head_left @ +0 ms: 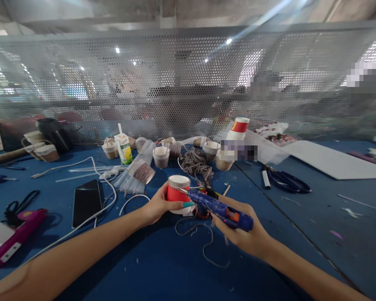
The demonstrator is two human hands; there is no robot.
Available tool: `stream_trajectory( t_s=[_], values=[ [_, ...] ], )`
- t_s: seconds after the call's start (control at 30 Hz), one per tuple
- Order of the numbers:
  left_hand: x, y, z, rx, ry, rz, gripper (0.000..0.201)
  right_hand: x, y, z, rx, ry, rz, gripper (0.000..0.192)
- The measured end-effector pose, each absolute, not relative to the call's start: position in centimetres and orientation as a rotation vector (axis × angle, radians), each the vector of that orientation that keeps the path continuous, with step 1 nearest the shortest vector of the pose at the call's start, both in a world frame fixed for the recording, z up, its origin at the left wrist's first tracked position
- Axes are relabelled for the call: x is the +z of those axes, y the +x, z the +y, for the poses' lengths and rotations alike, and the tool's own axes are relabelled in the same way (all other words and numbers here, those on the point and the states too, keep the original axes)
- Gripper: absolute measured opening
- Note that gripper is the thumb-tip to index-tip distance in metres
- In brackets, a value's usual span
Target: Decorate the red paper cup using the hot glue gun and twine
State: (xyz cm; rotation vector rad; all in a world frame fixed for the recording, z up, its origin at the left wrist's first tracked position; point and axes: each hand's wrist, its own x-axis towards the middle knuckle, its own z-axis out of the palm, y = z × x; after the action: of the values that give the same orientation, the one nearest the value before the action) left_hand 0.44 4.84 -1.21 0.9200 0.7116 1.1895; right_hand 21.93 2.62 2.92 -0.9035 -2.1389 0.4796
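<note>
My left hand point(163, 202) is closed around a red paper cup point(174, 193), whose upper band is wound with grey cord. The thumb, with a long teal nail, presses the cup's front. My right hand point(241, 228) grips a blue hot glue gun point(214, 205); its metal nozzle touches or nearly touches the cup's side. A loose grey cord point(211, 246) curls on the table below the cup. Just behind the hands lies a tangled heap of grey-brown cord point(196, 164). Part of the glue gun's handle is hidden by my fingers.
Several cord-wrapped cups, one of them a grey cup point(161, 156), stand along the back. A black phone point(87, 202), a white cable point(115, 190) and a magenta power strip point(21, 238) lie left. Scissors point(285, 179) and a white board point(335, 159) lie right. A perforated screen point(181, 100) rises behind.
</note>
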Motion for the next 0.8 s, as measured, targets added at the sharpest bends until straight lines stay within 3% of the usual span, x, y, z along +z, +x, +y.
stream_trajectory(
  t_s=[0.8],
  values=[
    [-1.35, -0.19, 4.86, 1.175, 0.861, 0.623, 0.054, 3.04, 22.13, 2.72, 0.646, -0.964, -2.04, 0.007]
  ],
)
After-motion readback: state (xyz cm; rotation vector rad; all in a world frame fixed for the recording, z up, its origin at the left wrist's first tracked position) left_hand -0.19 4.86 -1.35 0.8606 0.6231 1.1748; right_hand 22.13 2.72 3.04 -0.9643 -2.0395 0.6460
